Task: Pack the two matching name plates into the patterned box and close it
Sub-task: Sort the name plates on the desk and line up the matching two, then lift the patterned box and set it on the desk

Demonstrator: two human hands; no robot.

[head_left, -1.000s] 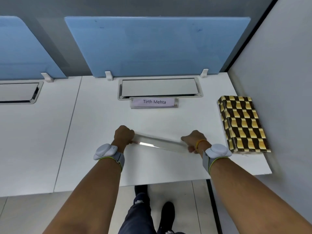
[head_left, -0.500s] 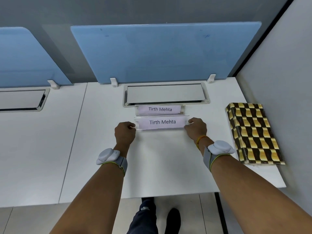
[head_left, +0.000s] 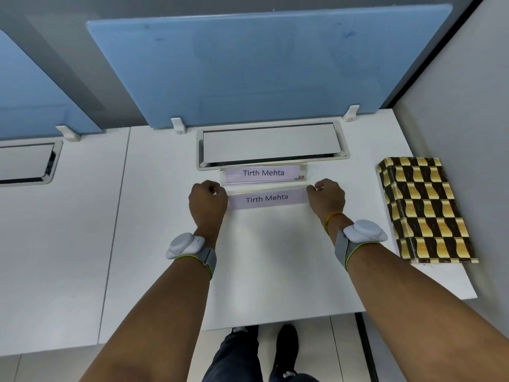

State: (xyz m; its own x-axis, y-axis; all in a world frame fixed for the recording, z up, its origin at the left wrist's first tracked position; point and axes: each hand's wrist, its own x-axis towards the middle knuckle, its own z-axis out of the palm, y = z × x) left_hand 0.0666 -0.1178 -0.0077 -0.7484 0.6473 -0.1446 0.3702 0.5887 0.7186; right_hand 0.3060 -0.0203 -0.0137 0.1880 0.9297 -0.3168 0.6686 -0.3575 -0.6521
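Two clear acrylic name plates with pale purple labels stand one behind the other on the white desk. The far name plate (head_left: 263, 172) sits against the cable tray. The near name plate (head_left: 266, 199) is held at its two ends: my left hand (head_left: 208, 201) grips the left end and my right hand (head_left: 327, 197) grips the right end. The patterned box (head_left: 424, 208), brown and gold, lies closed at the desk's right side, about a hand's width right of my right hand.
A metal cable tray lid (head_left: 271, 144) is set into the white desk (head_left: 165, 216) behind the plates. A blue divider panel (head_left: 261, 67) stands along the back. A grey wall (head_left: 462, 133) borders the right side. The desk's front edge is near my legs.
The near name plate went from lying tilted near the desk's front to standing upright just in front of the far one. Both hands moved forward with it.
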